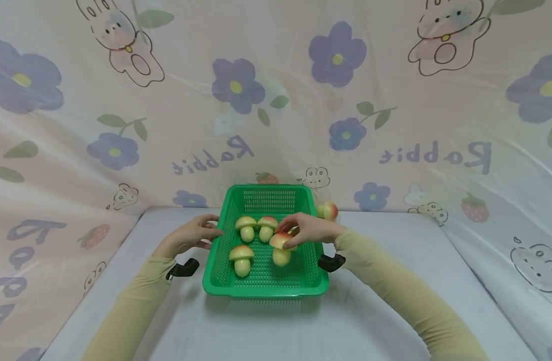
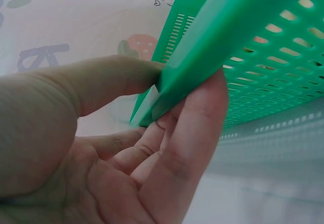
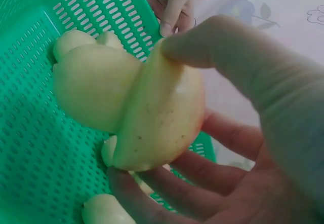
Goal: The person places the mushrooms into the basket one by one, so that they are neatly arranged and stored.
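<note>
My right hand [image 1: 309, 228] holds a toy mushroom [image 1: 281, 255] by its reddish-yellow cap, over the right side of a green plastic basket [image 1: 265, 291]. In the right wrist view the thumb presses one side of the mushroom cap [image 3: 159, 112] and the fingers curl round the other; its pale stem points away from the palm. Three similar mushrooms lie in the basket: one at front left [image 1: 241, 260], one at back left [image 1: 246, 229] and one at back middle [image 1: 267, 228]. My left hand [image 1: 192, 234] pinches the basket's left rim [image 2: 187, 67] between thumb and fingers.
Another mushroom [image 1: 329, 211] lies on the white table [image 1: 384, 301] behind the right hand, outside the basket's back right side and partly hidden. A cloth [image 1: 285, 130] printed with flowers and rabbits hangs behind the table.
</note>
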Demonstrator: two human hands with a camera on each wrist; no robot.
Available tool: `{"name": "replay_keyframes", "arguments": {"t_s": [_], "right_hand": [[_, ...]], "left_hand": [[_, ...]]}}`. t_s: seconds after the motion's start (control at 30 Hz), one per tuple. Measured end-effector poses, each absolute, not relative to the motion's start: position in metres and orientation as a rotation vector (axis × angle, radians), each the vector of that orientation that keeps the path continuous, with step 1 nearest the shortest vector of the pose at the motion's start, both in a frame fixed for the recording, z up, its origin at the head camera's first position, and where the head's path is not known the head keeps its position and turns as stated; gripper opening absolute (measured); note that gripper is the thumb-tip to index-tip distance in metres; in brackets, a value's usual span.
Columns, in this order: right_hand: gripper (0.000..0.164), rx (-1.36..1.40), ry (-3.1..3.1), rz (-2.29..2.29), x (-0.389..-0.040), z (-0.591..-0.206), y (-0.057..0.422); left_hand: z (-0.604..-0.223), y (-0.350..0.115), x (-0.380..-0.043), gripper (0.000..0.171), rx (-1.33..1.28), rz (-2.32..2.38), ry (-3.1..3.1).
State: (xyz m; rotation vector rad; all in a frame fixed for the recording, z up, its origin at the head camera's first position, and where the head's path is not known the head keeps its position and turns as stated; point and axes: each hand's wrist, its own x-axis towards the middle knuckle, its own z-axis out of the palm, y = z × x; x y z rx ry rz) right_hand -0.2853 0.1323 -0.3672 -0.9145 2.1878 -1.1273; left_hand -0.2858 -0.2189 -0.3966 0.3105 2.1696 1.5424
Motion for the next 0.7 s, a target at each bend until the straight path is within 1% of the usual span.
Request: {"name": "replay_keyframes", "arguments": {"t_s": [0.4, 0.7], "right_hand": [[0.036, -0.717, 2.218, -1.057, -0.289, -0.378, 0.111], [0.036, -0.669, 2.270, -0.947, -0.294, -0.383, 0.096]], "left_hand": [[-0.397, -0.219, -0.285, 0.061, 0.316, 1.539, 2.178], [-0.398, -0.219, -0.286, 0.063, 0.317, 1.544, 2.176]]}}
